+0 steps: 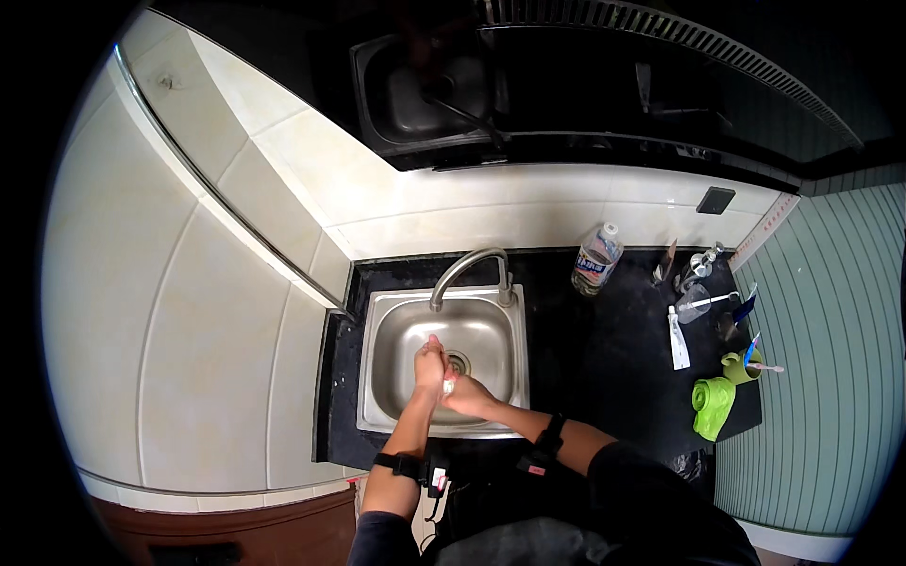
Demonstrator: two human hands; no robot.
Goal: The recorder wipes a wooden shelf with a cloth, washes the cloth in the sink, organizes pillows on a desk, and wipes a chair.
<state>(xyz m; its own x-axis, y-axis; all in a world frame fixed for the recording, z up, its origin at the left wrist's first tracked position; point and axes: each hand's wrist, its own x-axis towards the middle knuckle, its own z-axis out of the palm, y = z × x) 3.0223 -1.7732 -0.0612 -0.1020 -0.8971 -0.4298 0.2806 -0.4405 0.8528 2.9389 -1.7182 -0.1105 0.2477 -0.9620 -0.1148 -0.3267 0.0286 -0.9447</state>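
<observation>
Over the basin of a stainless steel sink (525,368), my two hands are together. My left hand (428,366) extends further in, its fingers pointing towards the faucet. Against its wrist side lies my right hand (466,396), touching it from the right. A small white patch (448,386) shows between them; whether it is soap, lather or something else I cannot tell. The palms and most fingers are hidden. Beyond the hands, the curved spout of a metal faucet (467,259) hangs above the basin. Part of the drain (459,362) is visible beside my left hand.
On the black countertop (594,375) stand a clear plastic bottle (599,260), a pump dispenser (697,269) and a clear cup (694,304). A white tube (677,343), a green mug (740,368) with toothbrushes and a rolled green cloth (712,407) are at right. A tiled wall (212,339) borders the left.
</observation>
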